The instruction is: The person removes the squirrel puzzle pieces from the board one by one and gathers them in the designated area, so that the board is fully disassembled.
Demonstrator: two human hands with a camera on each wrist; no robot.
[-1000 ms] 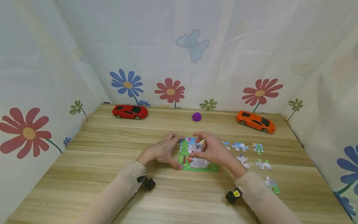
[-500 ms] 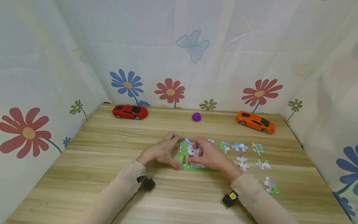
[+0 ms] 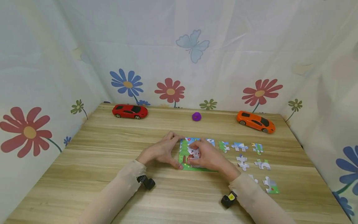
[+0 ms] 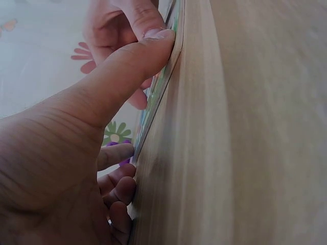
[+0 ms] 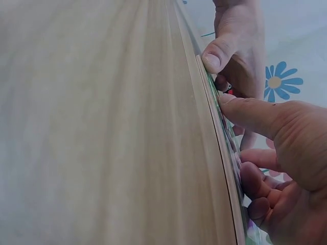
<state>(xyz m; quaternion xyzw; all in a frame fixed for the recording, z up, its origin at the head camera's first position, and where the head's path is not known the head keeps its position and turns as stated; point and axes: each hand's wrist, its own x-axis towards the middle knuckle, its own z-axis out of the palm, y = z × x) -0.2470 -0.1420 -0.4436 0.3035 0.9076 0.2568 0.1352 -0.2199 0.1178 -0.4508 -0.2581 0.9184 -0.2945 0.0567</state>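
A flat, colourful cardboard jigsaw puzzle board [image 3: 186, 150] with a cartoon forest picture lies at the middle of the pale wood-grain worktop [image 3: 112, 146]. The left hand [image 3: 160, 151] steadies its left edge, fingers and thumb pressed against the rim, clasping nothing. The right hand [image 3: 208, 155] rests on top, fingertips curled down onto a piece being seated in the picture; whether it pinches that piece cannot be told. The card looks light, thin and stiff but bendable, likely to slide on smooth wood, so it is best held by its edges and pressed flat. To the right, about seven loose jigsaw pieces [image 3: 242, 161] lie spread apart. Along the back stand one red toy car [image 3: 130, 111], one small purple blob [image 3: 196, 116] and one orange toy car [image 3: 256, 121].
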